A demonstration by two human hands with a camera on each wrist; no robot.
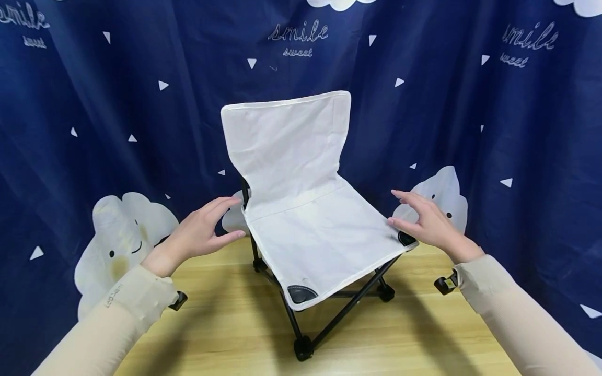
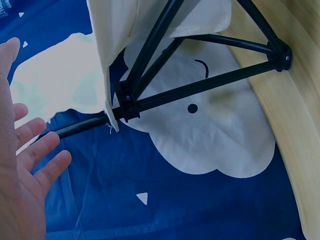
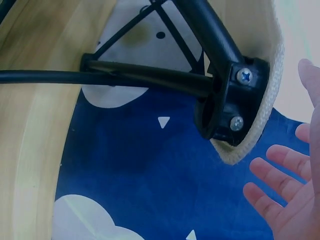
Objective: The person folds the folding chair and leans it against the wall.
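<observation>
A small folding chair [image 1: 324,224] with a white fabric seat and back stands unfolded on a wooden tabletop. Its black tube legs cross under the seat, and black patches mark the front corners. My left hand [image 1: 205,230] is beside the seat's left edge near the backrest, fingers extended and thumb apart. On the other side, my right hand [image 1: 425,219] hovers by the right front corner, its fingers loosely spread. Neither palm holds anything. In the right wrist view a black corner bracket [image 3: 240,100] with two screws shows under the seat fabric.
Behind the chair hangs a dark blue curtain [image 1: 188,62] with white triangles, clouds and "smile sweet" lettering. The wooden tabletop [image 1: 226,334] extends below the chair. A small black device [image 1: 446,284] is at the right cuff, and another black piece [image 1: 178,301] at the left cuff.
</observation>
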